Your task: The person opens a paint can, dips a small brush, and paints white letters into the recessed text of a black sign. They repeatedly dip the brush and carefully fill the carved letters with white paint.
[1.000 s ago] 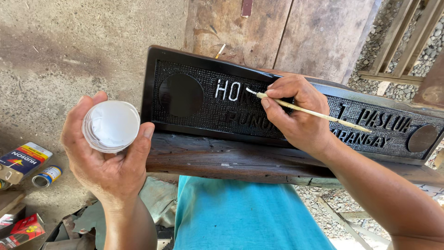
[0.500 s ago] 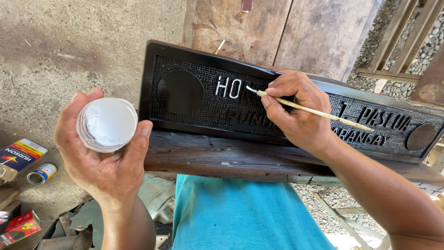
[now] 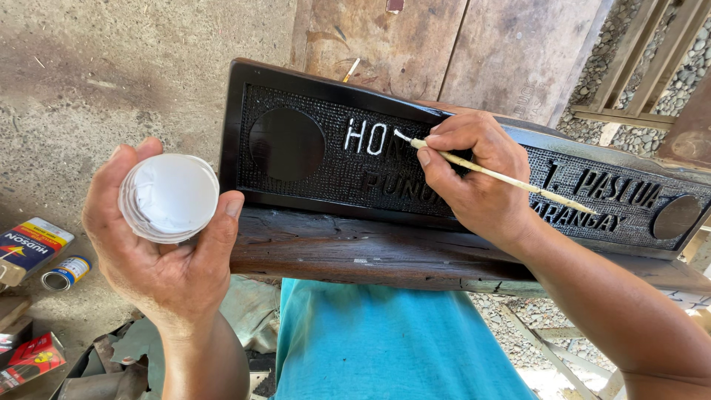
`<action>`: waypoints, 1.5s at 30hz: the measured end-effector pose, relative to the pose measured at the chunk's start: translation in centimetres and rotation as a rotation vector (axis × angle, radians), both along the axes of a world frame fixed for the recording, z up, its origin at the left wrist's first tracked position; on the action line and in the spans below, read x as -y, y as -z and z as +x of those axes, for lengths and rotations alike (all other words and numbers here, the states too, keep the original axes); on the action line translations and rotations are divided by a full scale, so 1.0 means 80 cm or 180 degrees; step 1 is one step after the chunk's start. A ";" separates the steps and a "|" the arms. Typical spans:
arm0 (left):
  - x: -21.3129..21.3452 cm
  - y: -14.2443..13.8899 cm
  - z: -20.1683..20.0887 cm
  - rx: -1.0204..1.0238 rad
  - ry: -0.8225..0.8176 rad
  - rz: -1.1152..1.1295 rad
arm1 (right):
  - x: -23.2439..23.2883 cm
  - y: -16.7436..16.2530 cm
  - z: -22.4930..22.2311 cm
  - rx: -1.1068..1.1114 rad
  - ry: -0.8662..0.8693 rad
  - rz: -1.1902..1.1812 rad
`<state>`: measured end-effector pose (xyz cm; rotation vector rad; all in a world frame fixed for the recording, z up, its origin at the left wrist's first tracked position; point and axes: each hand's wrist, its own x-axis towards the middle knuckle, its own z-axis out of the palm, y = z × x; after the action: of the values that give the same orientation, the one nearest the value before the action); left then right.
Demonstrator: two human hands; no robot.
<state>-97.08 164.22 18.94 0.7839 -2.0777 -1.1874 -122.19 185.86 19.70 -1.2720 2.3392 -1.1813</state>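
Note:
A long black carved sign (image 3: pixel 311 159) with raised letters and round blank discs stands tilted on a dark wooden beam (image 3: pixel 348 255). My right hand (image 3: pixel 474 178) rests on the sign and holds a thin pale-handled paintbrush (image 3: pixel 489 172), its white tip touching a letter; the first few letters are painted white, the others black. My left hand (image 3: pixel 159 255) holds up a small round white cup of white paint (image 3: pixel 169 197), left of the sign.
Blue cloth (image 3: pixel 385 341) covers my lap under the beam. On the concrete floor at left lie a yellow and blue can (image 3: pixel 26 248), a small round tin (image 3: pixel 65 272) and red packets (image 3: pixel 29 359). Wooden boards (image 3: pixel 444 44) lean behind; gravel and slats at right.
The brush tip has stayed at the same letter, which now shows more white paint. My left hand with the paint cup has shifted only slightly.

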 end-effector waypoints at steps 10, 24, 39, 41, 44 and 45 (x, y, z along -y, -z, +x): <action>0.002 0.001 -0.001 -0.0038 0.0053 -0.0067 | 0.000 -0.002 0.001 -0.0012 -0.0028 0.0044; 0.002 0.005 0.003 -0.0067 0.0049 -0.0034 | 0.000 0.000 -0.001 -0.0040 -0.0151 -0.0059; 0.002 0.004 0.000 -0.0058 0.0037 -0.0107 | -0.001 -0.001 -0.004 0.0012 -0.0286 -0.0110; 0.001 0.005 0.001 -0.0053 0.0041 -0.0088 | -0.001 -0.001 -0.004 -0.0049 -0.0297 -0.0039; 0.001 0.006 0.001 -0.0042 0.0055 -0.0112 | -0.002 -0.002 -0.005 -0.0066 -0.0391 0.0010; 0.001 0.006 0.001 -0.0049 0.0057 -0.0122 | -0.002 -0.002 -0.005 -0.0054 -0.0373 -0.0006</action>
<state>-97.00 164.14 18.46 0.7375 -2.0929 -1.1562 -122.59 186.00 19.85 -1.4040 2.2412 -1.1405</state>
